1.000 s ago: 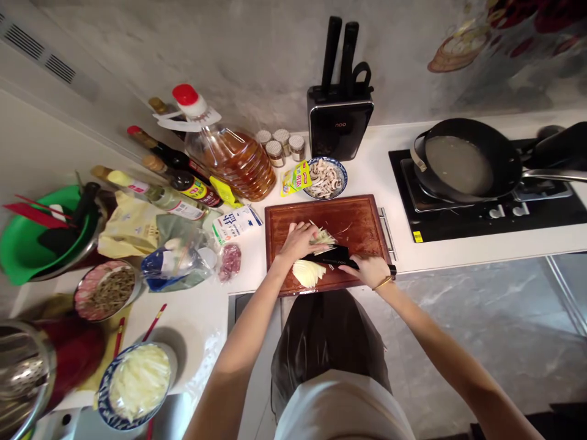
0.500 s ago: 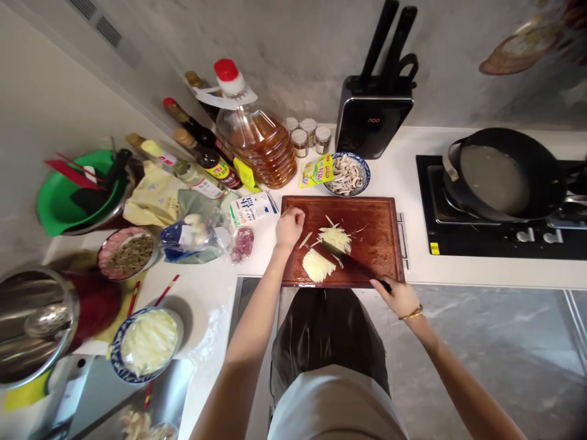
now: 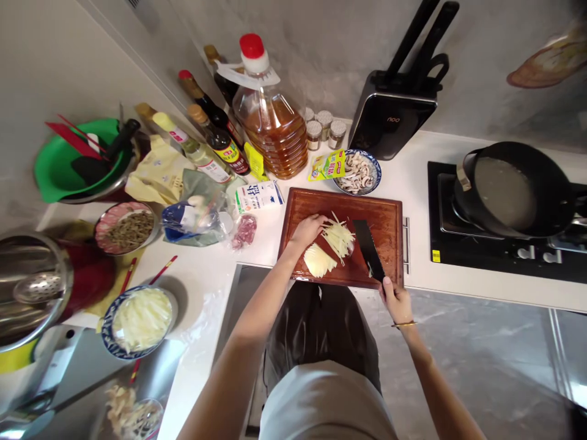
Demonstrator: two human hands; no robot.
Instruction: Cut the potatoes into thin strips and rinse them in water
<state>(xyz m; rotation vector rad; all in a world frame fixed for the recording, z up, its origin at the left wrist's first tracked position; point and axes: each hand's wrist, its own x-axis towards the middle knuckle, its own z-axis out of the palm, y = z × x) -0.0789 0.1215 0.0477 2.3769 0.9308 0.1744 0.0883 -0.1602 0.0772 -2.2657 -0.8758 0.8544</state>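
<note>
Right fingers point(image 3: 389, 288) closed round knife point(image 3: 369, 247), blade lying flat on board point(image 3: 389, 211), probably parked clear of the food. Left fingers point(image 3: 317, 223) loosely curled, gripping nothing, against shreds point(image 3: 339, 235), seemingly to bunch them. Slices point(image 3: 320, 261) fanned just beside, handy for cutting. Mushroom bowl point(image 3: 356, 173) beyond, on counter point(image 3: 413, 177).

My right hand point(image 3: 397, 303) covers the handle of the knife point(image 3: 369, 253), the pan point(image 3: 518, 189) loses its handle at the right edge, the steel pot point(image 3: 32, 305) is cut by the left edge, and the print on the bottles point(image 3: 220, 143) at upper left is too small to read.
</note>
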